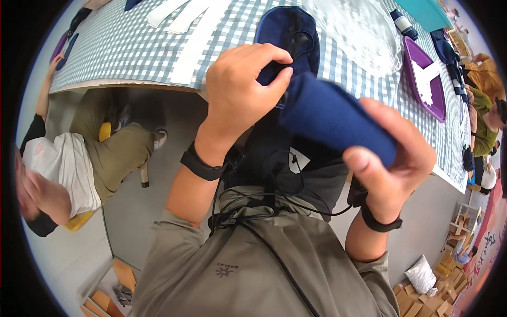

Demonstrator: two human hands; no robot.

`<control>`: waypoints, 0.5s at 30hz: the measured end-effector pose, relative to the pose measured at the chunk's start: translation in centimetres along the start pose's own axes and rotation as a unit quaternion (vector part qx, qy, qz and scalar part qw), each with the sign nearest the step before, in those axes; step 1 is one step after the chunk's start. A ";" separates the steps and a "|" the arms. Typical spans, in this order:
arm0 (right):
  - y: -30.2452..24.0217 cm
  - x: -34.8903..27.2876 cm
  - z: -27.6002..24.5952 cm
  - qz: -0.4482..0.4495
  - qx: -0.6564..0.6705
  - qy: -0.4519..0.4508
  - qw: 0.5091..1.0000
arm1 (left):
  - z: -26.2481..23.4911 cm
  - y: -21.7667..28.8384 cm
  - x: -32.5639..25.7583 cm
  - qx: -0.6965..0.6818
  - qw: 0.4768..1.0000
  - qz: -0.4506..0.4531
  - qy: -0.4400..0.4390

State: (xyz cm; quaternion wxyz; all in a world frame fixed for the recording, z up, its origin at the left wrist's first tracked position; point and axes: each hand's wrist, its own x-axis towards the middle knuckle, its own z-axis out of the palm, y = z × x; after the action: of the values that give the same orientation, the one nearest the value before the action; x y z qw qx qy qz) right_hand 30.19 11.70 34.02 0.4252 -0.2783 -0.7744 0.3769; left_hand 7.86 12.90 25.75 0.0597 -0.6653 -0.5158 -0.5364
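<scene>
Left hand [235, 87]: raised over the near half of the navy pouch [272, 31], thumb and forefinger brought almost tip to tip; whether anything is pinched between them I cannot tell.
Right hand [398, 153]: holding a blue roll [338, 119], thumb on the near side and fingers on the far side, to the right of the pouch's near end.
Bench [132, 63]: under the pouch and spreading to both sides of it, covered with a blue-and-white checked cloth.
Seated person [68, 164]: well to the left of the pouch, in a white top and olive trousers.
Clear plastic [364, 37]: crumpled, just right of the pouch.
Turquoise box [425, 13]: far to the right of the pouch, past the plastic.
White strips [198, 37]: flat on the cloth, left of the pouch.
Purple tray [435, 108]: well right of the pouch, tilted in view, with white flat pieces inside.
Pouch: long, round-ended, its far part lying on the cloth.
Roll: smooth, slightly blurred, its left end overlapping the pouch's near end in view; contact is unclear.
Small dark roll [404, 24]: white-banded, right of the pouch, beside the plastic.
Black cord [301, 37]: looped on top of the pouch.
</scene>
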 end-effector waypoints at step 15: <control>4.2 5.4 2.9 0.042 0.015 0.025 0.999 | -1.0 0.0 -0.6 -0.009 0.999 -0.023 -0.045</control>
State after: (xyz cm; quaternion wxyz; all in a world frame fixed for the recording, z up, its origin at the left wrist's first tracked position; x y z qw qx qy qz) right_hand 25.56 17.05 31.99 0.4327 -0.3137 -0.7450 0.3992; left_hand 7.30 11.85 25.69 0.0182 -0.6769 -0.5288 -0.5117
